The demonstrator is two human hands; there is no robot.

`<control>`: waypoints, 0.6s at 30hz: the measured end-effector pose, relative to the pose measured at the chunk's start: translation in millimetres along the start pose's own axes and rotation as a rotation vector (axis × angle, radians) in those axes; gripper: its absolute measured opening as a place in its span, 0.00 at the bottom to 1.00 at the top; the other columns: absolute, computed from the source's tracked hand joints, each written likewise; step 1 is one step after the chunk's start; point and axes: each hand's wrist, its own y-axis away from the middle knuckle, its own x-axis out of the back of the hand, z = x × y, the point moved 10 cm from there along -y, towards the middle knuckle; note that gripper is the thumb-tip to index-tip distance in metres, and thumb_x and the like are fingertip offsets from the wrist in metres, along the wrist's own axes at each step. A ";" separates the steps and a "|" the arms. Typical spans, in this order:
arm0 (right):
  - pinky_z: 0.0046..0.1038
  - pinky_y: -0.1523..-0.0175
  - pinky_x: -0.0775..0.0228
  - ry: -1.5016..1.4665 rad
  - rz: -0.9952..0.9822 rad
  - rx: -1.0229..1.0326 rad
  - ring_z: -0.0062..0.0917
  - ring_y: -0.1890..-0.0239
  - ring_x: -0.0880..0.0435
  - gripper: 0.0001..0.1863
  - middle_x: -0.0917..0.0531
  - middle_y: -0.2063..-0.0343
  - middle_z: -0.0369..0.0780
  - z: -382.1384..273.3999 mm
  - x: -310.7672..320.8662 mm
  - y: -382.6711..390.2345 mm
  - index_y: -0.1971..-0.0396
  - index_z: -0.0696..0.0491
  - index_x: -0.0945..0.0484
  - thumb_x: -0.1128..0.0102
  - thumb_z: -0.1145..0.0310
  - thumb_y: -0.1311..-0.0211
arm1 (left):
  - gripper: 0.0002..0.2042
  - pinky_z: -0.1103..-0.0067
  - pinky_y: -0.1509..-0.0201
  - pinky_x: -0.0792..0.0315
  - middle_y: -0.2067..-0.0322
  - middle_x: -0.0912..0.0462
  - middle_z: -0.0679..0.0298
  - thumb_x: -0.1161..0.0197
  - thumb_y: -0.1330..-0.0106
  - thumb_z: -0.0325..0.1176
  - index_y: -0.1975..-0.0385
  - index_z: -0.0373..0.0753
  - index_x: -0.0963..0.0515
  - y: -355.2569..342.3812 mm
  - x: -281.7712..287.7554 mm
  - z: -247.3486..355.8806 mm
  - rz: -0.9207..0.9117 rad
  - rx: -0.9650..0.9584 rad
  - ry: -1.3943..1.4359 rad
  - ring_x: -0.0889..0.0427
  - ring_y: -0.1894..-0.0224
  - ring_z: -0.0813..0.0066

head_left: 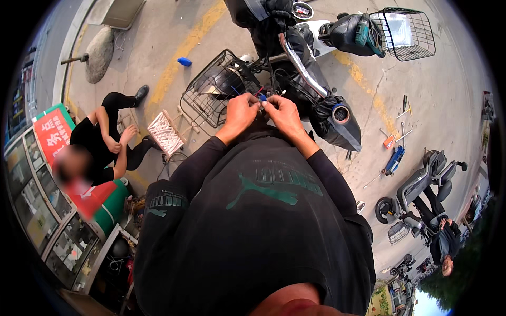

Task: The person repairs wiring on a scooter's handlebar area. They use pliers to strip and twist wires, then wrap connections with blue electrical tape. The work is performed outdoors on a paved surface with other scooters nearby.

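Observation:
In front of my chest, the tips of my left hand point(240, 115) and my right hand point(286, 116) come together. Between them they pinch a small blue piece point(262, 98), possibly a wire connector; its exact kind is too small to make out. Thin wires point(252, 87) run out around my fingers at the front of an electric scooter. Its black wire front basket point(191, 101) lies just left of my hands and holds a dark rounded object point(225, 82). A chrome bar point(303, 64) and black covers point(337, 129) are on the right.
A teal power drill point(362, 30) rests on the scooter's saddle point(342, 36), before a rear wire basket point(428, 38). At left a person point(95, 134) sits near a crate of white sticks point(165, 132). A blue bottle point(184, 61), blue jack point(393, 160) and orange box point(389, 141) lie around.

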 end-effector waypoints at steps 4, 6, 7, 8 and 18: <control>0.34 0.55 0.23 0.129 -0.015 0.005 0.35 0.65 0.12 0.16 0.13 0.70 0.50 7.4 -5.3 3.5 0.59 0.59 0.16 0.37 0.61 0.37 | 0.09 0.74 0.63 0.20 0.73 0.12 0.58 0.29 0.39 0.33 0.64 0.34 0.15 -4.2 -23.8 -45.2 -0.098 0.178 0.198 0.13 0.72 0.70; 0.32 0.57 0.24 0.089 -0.054 -0.171 0.30 0.67 0.13 0.16 0.12 0.71 0.47 31.1 -3.4 -1.6 0.60 0.60 0.16 0.38 0.62 0.37 | 0.10 0.76 0.66 0.22 0.73 0.13 0.60 0.31 0.35 0.31 0.61 0.30 0.16 -7.2 -32.4 -44.4 -0.199 0.265 0.316 0.15 0.73 0.76; 0.30 0.60 0.24 -0.022 -0.084 -0.263 0.24 0.68 0.14 0.16 0.12 0.71 0.44 40.4 -6.2 -1.3 0.62 0.60 0.15 0.38 0.62 0.38 | 0.09 0.77 0.67 0.23 0.73 0.13 0.60 0.31 0.35 0.30 0.61 0.30 0.16 -9.0 -36.5 -47.7 -0.225 0.253 0.325 0.16 0.73 0.77; 0.28 0.61 0.24 -0.036 -0.070 -0.229 0.22 0.68 0.14 0.15 0.12 0.72 0.41 45.2 -5.0 -12.1 0.62 0.60 0.14 0.36 0.62 0.39 | 0.09 0.77 0.67 0.23 0.73 0.14 0.60 0.32 0.35 0.30 0.61 0.30 0.16 -14.6 -37.2 -46.5 -0.247 0.218 0.334 0.17 0.73 0.78; 0.21 0.72 0.30 -0.489 -0.072 -0.501 0.18 0.74 0.18 0.10 0.14 0.71 0.37 49.5 -9.8 10.7 0.62 0.59 0.16 0.32 0.69 0.40 | 0.13 0.82 0.61 0.24 0.64 0.15 0.62 0.35 0.34 0.24 0.51 0.28 0.21 14.8 -45.5 -59.0 -0.264 0.334 0.537 0.19 0.66 0.79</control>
